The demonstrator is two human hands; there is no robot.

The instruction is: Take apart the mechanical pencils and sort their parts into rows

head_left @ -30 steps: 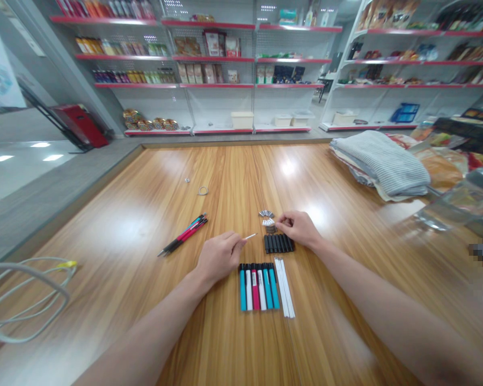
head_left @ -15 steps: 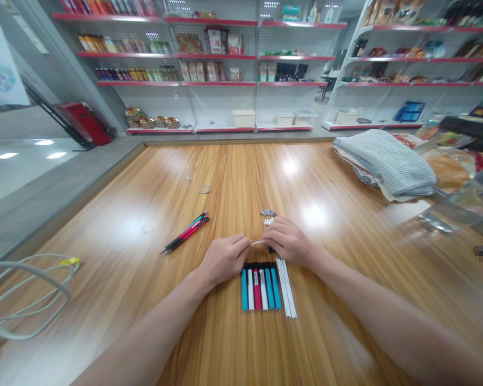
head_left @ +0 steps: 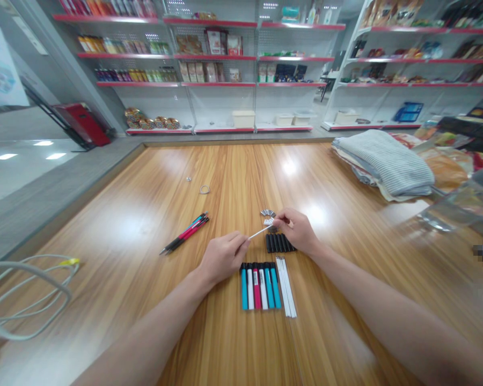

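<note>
Evidently, the step in hand is two-handed work on a slim, straight white rod (head_left: 261, 232) at the centre of the frame: the left hand (head_left: 225, 254) pinches its lower-left end, and the right hand (head_left: 295, 229) has fingertips narrowed about its upper-right end. The next move probably calls for a light touch, with short black tubes (head_left: 280, 243) lying just below the right hand. The glossy wood-grained tabletop (head_left: 233, 171) offers open room at centre left, its far edge well apart, upper middle

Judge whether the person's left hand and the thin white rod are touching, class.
Touching. The head view shows the left hand gripping the white rod, which slants out of its grasp toward the right hand.
</note>
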